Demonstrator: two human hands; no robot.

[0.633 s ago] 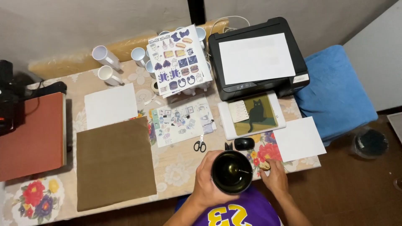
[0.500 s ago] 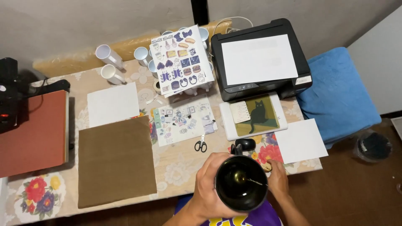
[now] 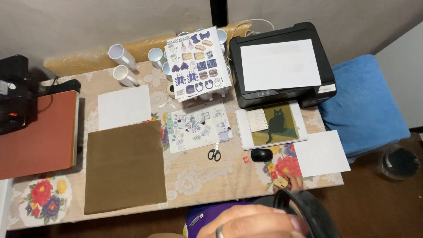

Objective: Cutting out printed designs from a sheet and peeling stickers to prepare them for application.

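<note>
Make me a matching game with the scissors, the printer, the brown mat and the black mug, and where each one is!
Things:
1. scissors
2. printer
3. brown mat
4. black mug

Places:
A. back of the table, a white sheet on top
B. in the left hand, bottom edge of the picture
C. middle of the table, below a sticker sheet
D. front left, flat on the tablecloth

Pairs: 1-C, 2-A, 3-D, 4-B

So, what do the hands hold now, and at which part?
The left hand grips a black mug around its side. The right hand holds a small tan piece in its fingertips.
</note>
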